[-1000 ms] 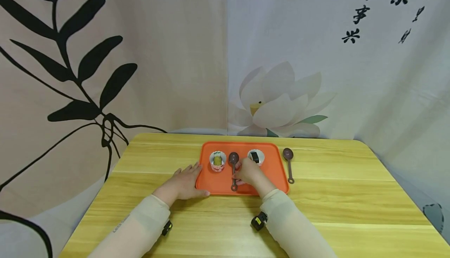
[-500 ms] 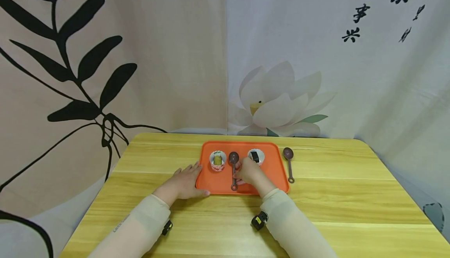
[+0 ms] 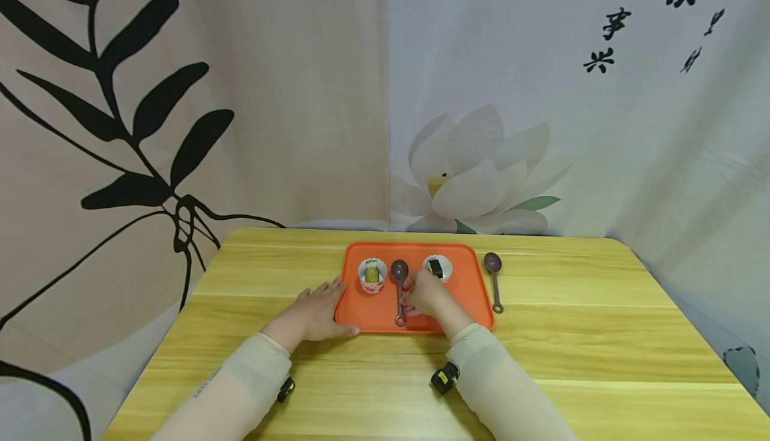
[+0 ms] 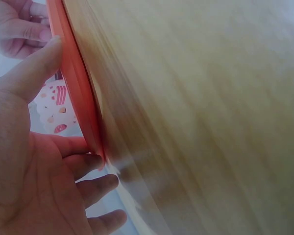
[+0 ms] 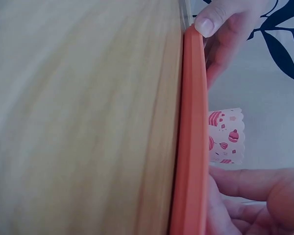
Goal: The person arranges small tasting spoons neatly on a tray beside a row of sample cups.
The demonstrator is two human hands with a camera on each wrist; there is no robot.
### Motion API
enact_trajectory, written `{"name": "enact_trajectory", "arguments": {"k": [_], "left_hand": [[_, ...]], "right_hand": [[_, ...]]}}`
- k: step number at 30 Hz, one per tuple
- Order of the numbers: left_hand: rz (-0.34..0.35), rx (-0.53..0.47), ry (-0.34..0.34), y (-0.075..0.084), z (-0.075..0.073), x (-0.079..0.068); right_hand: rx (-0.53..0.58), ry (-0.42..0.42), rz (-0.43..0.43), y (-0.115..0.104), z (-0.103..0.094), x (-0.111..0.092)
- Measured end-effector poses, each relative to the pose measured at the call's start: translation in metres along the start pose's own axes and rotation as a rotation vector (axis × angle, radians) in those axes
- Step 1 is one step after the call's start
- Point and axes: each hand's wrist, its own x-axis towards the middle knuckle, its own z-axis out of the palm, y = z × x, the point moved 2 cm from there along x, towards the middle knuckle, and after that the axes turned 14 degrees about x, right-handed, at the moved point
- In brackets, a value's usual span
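Observation:
An orange tray [image 3: 385,250] lies on the table. My left hand [image 3: 313,311] rests at its near left corner, fingers spread and straight, thumb on the front rim. Over the tray's middle my right hand [image 3: 428,294] pinches the handle of a brown spoon [image 3: 400,272], which lies lengthwise with its bowl to the far side. Left of the spoon stands a patterned paper cup [image 3: 372,285] with a yellow-green piece in it. A second paper cup [image 3: 446,266] with a black-and-white piece is partly hidden behind my right hand. In the right wrist view the tray rim covers the fingertips.
Another brown spoon [image 3: 494,274] lies on the wooden table [image 3: 601,334], just right of the tray. Behind the table hangs a printed curtain [image 3: 313,127] with leaves, a lotus and black characters. Both wrists wear small black devices.

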Motion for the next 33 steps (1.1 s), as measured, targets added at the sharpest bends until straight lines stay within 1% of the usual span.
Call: {"name": "enact_trajectory", "arguments": {"k": [10, 16, 27, 33], "left_hand": [[-0.001, 0.005, 0.001, 0.000, 0.001, 0.001], [0.001, 0.009, 0.003, -0.001, 0.003, 0.002], [0.000, 0.012, 0.000, -0.001, 0.003, 0.002], [0.000, 0.004, 0.007, -0.001, 0.003, 0.001]], "right_hand": [[0.003, -0.009, -0.031, 0.000, -0.003, -0.006], [0.033, -0.016, -0.052, -0.002, -0.006, -0.013], [0.078, -0.025, -0.051, -0.005, -0.014, -0.022], [0.045, -0.023, -0.059, -0.008, -0.018, -0.027]]}}
